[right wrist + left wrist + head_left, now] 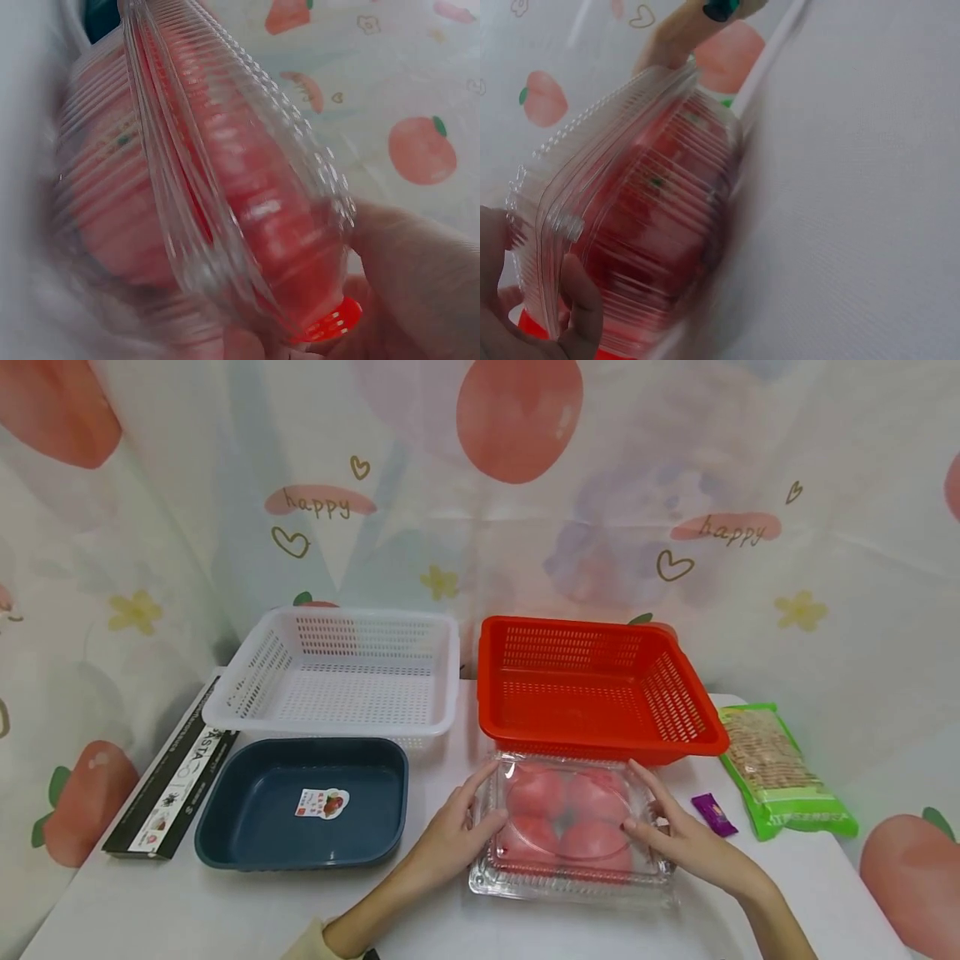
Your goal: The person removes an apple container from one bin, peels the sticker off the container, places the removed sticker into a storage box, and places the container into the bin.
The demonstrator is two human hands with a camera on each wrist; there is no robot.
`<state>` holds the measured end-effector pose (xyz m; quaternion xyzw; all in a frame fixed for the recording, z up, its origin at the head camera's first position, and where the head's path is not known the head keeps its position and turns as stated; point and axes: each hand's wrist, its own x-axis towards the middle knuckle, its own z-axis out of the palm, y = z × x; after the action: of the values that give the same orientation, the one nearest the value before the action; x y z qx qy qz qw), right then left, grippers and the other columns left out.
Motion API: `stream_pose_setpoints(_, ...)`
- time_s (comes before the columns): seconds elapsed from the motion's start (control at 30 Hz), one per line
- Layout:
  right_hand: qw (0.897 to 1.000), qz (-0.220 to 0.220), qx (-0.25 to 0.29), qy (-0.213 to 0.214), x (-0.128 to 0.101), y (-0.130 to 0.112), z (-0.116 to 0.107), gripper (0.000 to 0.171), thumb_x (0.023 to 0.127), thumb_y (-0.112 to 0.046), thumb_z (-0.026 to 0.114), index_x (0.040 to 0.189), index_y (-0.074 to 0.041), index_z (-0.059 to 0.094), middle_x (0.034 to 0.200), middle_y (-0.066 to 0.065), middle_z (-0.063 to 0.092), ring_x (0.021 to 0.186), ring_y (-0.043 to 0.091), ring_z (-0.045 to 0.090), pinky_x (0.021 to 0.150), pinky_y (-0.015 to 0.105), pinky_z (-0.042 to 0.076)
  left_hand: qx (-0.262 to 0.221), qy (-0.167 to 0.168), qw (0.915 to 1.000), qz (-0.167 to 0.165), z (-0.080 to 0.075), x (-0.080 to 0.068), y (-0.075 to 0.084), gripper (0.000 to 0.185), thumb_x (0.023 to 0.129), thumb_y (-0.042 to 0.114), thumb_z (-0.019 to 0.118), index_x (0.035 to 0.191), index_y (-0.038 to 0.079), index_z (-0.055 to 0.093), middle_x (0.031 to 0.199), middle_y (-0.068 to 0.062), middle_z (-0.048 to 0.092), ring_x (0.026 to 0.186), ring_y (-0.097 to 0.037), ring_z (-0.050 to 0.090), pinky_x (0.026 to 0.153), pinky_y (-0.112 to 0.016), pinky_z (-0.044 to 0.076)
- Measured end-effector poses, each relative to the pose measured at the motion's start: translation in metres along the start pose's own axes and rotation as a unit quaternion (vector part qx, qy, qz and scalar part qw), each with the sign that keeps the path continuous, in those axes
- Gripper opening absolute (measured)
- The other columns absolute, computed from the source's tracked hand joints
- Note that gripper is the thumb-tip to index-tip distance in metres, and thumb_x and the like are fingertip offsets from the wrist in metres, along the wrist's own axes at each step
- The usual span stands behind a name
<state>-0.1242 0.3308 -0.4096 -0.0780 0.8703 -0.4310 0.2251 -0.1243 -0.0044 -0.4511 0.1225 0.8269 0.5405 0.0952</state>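
- On the white bench [225,910], just before the red basket [600,693], a clear clamshell box [573,831] of tomatoes is lying closed.
- Left hand [450,835] is gripping its left edge, thumb over the lid.
- Right hand [686,839] is gripping the right edge likewise.
- White basket [337,672] and blue tray [300,806] are sitting left of the box.

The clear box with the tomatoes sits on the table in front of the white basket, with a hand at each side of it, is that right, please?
Not quite: the clear box sits in front of the red basket, not the white basket, as the head view shows. The rest holds: the left hand and the right hand are at its sides, and it holds tomatoes.
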Motion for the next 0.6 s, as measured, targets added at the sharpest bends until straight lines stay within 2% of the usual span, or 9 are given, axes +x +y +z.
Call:
stream_pose_setpoints(0.1, 1.000, 0.015, 0.020, -0.002, 0.000, -0.002, 0.000, 0.081, 0.098, -0.029, 0.055, 0.154, -0.041, -0.001, 0.150, 0.025, 0.019, 0.106, 0.031, 0.056, 0.060, 0.037, 0.054, -0.008, 0.005, 1.0000, -0.002, -0.004, -0.001, 0.000, 0.062, 0.092, 0.048, 0.058, 0.146, 0.050, 0.029, 0.094, -0.004, 0.046, 0.077, -0.015, 0.045, 0.059, -0.027, 0.037)
stream_pose_setpoints(0.17, 0.999, 0.014, 0.030, -0.007, -0.001, -0.003, 0.000, 0.081, 0.097, -0.028, 0.055, 0.155, -0.038, -0.001, 0.145, 0.029, 0.024, 0.098, 0.028, 0.061, 0.055, 0.036, 0.054, -0.012, 0.010, 0.9999, -0.001, -0.006, -0.001, 0.001, 0.062, 0.092, 0.047, 0.059, 0.147, 0.048, 0.031, 0.092, -0.005, 0.046, 0.074, -0.014, 0.044, 0.057, -0.025, 0.036)
stream_pose_setpoints(0.33, 0.999, 0.019, 0.036, -0.019, -0.002, -0.006, 0.000, 0.083, 0.097, -0.028, 0.056, 0.156, -0.036, -0.001, 0.131, 0.031, 0.039, 0.089, 0.024, 0.062, 0.055, 0.037, 0.054, -0.010, 0.009, 0.9999, -0.001, -0.009, -0.004, 0.005, 0.063, 0.092, 0.048, 0.058, 0.148, 0.046, 0.030, 0.092, -0.007, 0.047, 0.071, -0.015, 0.044, 0.056, -0.025, 0.036)
stream_pose_setpoints(0.47, 0.998, 0.030, 0.039, -0.025, -0.008, -0.010, -0.001, 0.082, 0.097, -0.028, 0.056, 0.155, -0.038, -0.001, 0.124, 0.027, 0.042, 0.084, 0.024, 0.060, 0.055, 0.036, 0.054, -0.010, 0.003, 0.9999, -0.001, -0.012, -0.009, 0.013, 0.062, 0.092, 0.049, 0.057, 0.147, 0.049, 0.029, 0.107, -0.008, 0.051, 0.082, -0.017, 0.047, 0.063, -0.031, 0.039)
stream_pose_setpoints(0.5, 0.998, 0.031, 0.038, -0.027, -0.010, -0.011, -0.001, 0.082, 0.097, -0.028, 0.056, 0.155, -0.039, -0.001, 0.124, 0.027, 0.042, 0.084, 0.025, 0.060, 0.056, 0.036, 0.054, -0.010, 0.001, 0.9999, 0.000, -0.014, -0.010, 0.016, 0.062, 0.092, 0.049, 0.057, 0.146, 0.050, 0.029, 0.109, -0.009, 0.051, 0.083, -0.018, 0.048, 0.063, -0.032, 0.040)
stream_pose_setpoints(0.6, 0.999, 0.030, 0.030, -0.032, -0.015, -0.016, -0.002, 0.082, 0.097, -0.029, 0.055, 0.154, -0.041, -0.003, 0.139, 0.027, 0.032, 0.095, 0.027, 0.057, 0.058, 0.035, 0.053, -0.012, -0.001, 0.9999, 0.002, -0.018, -0.015, 0.025, 0.061, 0.091, 0.048, 0.059, 0.145, 0.052, 0.029, 0.117, -0.009, 0.051, 0.088, -0.021, 0.049, 0.064, -0.033, 0.041)
